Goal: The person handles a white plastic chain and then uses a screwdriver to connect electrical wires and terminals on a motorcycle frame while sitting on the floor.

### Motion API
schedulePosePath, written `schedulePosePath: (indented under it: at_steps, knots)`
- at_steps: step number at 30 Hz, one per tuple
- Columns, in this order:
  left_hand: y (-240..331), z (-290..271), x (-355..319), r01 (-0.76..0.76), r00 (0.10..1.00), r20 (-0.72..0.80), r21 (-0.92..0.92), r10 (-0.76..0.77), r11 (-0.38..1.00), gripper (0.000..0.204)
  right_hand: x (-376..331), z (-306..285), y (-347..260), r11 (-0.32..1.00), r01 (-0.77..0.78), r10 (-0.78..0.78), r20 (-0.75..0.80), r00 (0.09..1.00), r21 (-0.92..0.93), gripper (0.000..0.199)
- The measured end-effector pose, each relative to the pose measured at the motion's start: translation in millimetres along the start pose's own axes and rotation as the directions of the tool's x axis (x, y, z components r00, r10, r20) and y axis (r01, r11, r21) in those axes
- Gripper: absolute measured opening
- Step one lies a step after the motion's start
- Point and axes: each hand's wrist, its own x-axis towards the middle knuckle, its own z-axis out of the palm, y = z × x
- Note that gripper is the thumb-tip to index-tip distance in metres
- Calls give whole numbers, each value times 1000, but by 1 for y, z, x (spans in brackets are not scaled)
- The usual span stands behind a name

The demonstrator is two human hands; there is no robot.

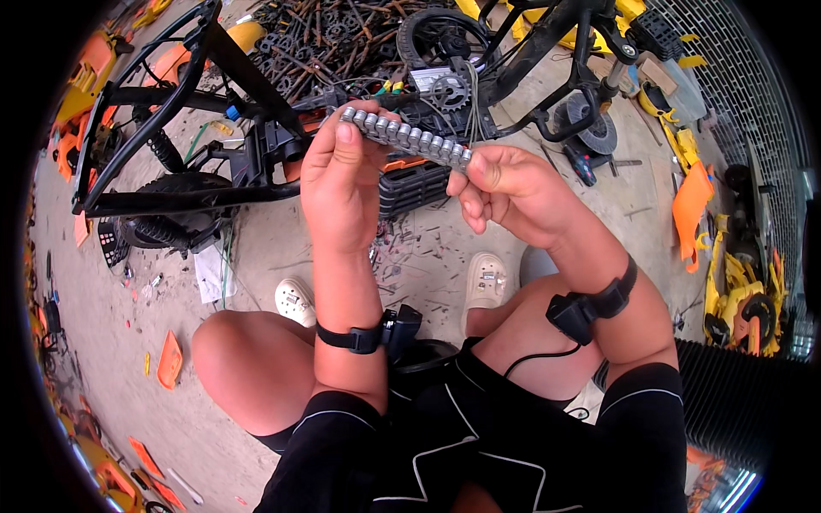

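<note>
Between my two hands stretches a silver, chain-like metal strip (pixel 409 137), made of short rounded segments in a row. Its left end is pinched by my left hand (pixel 338 175), with the thumb lying against the front. The right end sits lower, gripped between the thumb and fingers of my right hand (pixel 517 188). The strip is raised in front of my knees and slopes down to the right. Whether it is a chain or a row of separate pieces on a holder I cannot make out.
A black vehicle frame (pixel 184 205) stands at the far left, another black frame (pixel 560 94) at the far right. Behind the strip are a toothed sprocket (pixel 449 91) and a heap of rusty metal parts (pixel 312 38). A cordless drill (pixel 582 164) lies right. Orange panels (pixel 691 205) lie about.
</note>
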Motion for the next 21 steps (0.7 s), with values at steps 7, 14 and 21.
schedulePosePath:
  at_steps: [7, 14, 21]
  knots:
    - [6, 4, 0, 50, 998, -38, 16, -50, 999, 33, 3, 2, 4, 999, -45, 45, -4, 999, 2, 36]
    - [6, -5, 3, 57, 992, -119, 224, -31, 973, 31, 5, -1, 4, 999, -15, 16, -30, 999, 50, 38]
    - [12, -7, 5, 142, 985, -143, 361, -96, 922, 29, 5, -2, 0, 995, -23, 28, -48, 998, 92, 42]
